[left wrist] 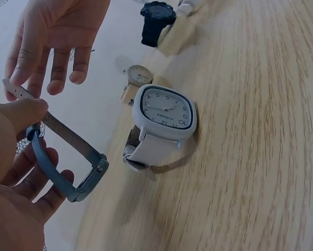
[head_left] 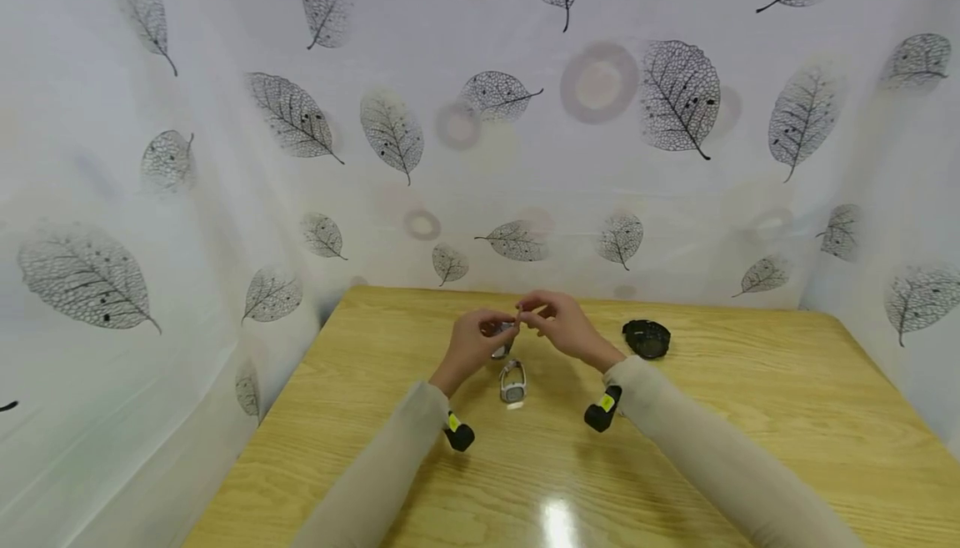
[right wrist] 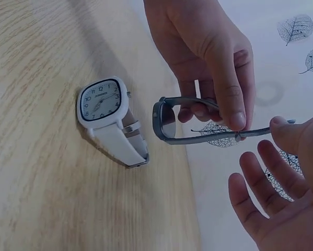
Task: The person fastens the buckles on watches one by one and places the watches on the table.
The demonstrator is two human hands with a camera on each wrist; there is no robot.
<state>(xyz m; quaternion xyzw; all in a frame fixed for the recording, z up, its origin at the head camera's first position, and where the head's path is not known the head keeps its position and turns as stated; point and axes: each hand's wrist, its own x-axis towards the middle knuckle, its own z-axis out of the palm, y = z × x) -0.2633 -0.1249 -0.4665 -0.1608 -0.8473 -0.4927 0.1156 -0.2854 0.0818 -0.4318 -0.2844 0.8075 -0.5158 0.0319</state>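
Observation:
Between both hands hangs a grey-blue watch (left wrist: 54,175), its strap joined into a loop at the buckle. My left hand (head_left: 472,344) pinches the strap at the buckle with thumb and index finger. The free, holed strap end is pinched between thumb and index finger of my right hand (head_left: 564,327); its other fingers are spread in the right wrist view. The watch case (right wrist: 164,120) faces away from the fingers. Below the hands, a white square-faced watch (head_left: 513,389) with a white strap (right wrist: 117,144) stands on the table, its strap fastened.
A black watch (left wrist: 158,15) and a smaller beige-strapped watch (left wrist: 139,76) stand beyond the white one; part of another white object (left wrist: 187,6) shows at the edge. The wooden table (head_left: 750,414) ends at a leaf-patterned curtain (head_left: 480,156).

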